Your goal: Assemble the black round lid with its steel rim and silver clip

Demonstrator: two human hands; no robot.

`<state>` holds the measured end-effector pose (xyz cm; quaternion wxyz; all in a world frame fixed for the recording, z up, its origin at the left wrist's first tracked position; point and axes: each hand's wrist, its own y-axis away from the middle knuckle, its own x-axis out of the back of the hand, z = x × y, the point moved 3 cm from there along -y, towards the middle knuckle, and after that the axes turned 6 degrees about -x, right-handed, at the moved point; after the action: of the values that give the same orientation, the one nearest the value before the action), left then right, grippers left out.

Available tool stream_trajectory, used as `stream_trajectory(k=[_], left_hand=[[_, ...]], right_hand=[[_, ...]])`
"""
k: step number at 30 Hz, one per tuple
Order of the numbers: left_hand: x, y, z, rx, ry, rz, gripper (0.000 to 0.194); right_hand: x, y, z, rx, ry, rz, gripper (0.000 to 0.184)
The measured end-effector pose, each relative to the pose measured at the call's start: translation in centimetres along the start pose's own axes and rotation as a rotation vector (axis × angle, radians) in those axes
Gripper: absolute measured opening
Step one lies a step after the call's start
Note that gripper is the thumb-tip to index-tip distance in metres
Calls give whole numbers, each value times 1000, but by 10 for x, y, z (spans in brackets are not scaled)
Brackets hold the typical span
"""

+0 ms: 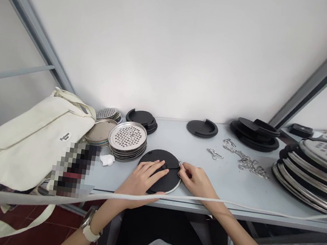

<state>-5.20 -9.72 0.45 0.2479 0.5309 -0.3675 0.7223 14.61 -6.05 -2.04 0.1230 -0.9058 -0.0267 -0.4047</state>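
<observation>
A round black plate with a light metal rim along its near right edge lies on the table in front of me. My left hand rests on its left side, fingers spread and pressed flat on top, thumb along the near edge. At the plate's right edge, my right hand pinches a small bent-wire clip, partly hidden by the fingertips. More wire clips lie loose farther right, with a few nearer the middle.
Perforated metal discs are stacked at left beside plain discs and crumpled white paper. Black round parts stand along the wall. Large grater plates are piled right. A cream bag sits left; a white cable crosses in front.
</observation>
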Motion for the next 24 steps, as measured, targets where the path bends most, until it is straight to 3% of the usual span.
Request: stream_trajectory(k=[24], left_hand=[[-1,-1,0,19,-8,-10,55]], right_hand=[[-2,-1,2,-1,31,-49,33]])
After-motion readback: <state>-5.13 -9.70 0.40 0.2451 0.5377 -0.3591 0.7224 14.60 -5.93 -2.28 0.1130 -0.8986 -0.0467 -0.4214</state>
